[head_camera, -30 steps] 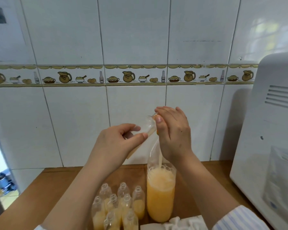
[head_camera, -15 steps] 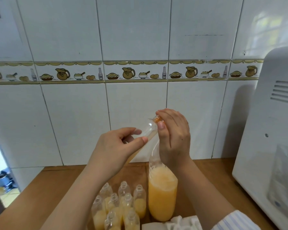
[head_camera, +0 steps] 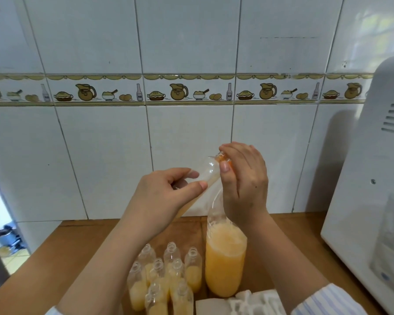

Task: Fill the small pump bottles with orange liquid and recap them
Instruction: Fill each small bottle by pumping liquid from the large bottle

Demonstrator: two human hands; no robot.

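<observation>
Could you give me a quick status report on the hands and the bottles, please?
Left hand grips small bottle, tilted. Right hand pinches its neck. Large bottle of orange liquid below; uncapped small bottles grouped beside. Nothing obstructing.

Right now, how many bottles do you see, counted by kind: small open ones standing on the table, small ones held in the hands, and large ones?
Small open bottles standing on the table: 8
Small bottle held by the left hand and the right hand: 1
Large bottle of orange liquid: 1
Total: 10
</observation>
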